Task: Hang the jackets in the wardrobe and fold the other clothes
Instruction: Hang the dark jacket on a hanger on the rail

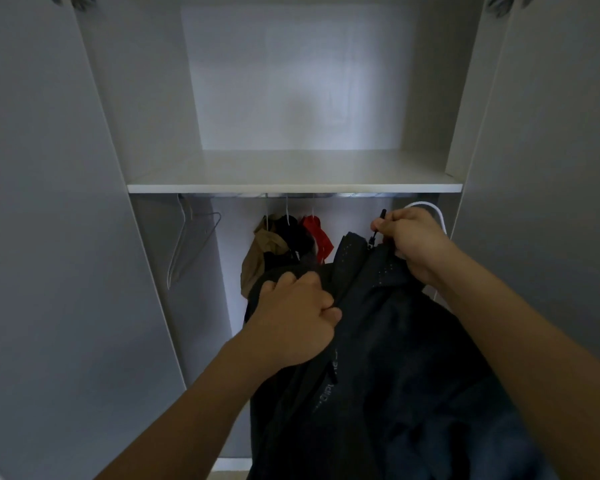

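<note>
At far left an empty wire hanger [191, 237] hangs off the rail [291, 195]; right of it hang tan, black and red garments [284, 240]. Nearer me, my left hand [291, 317] has its fingers curled tight, bunching the dark jacket [378, 358] at its front edge. My right hand [413, 242] pinches the zipper pull [378, 225] at the collar, with a white hanger [433, 211] curving behind it. I judge I'm hanging this jacket, still short of the rail. Next I'd need to lift the hook onto the rail at the free right end.
</note>
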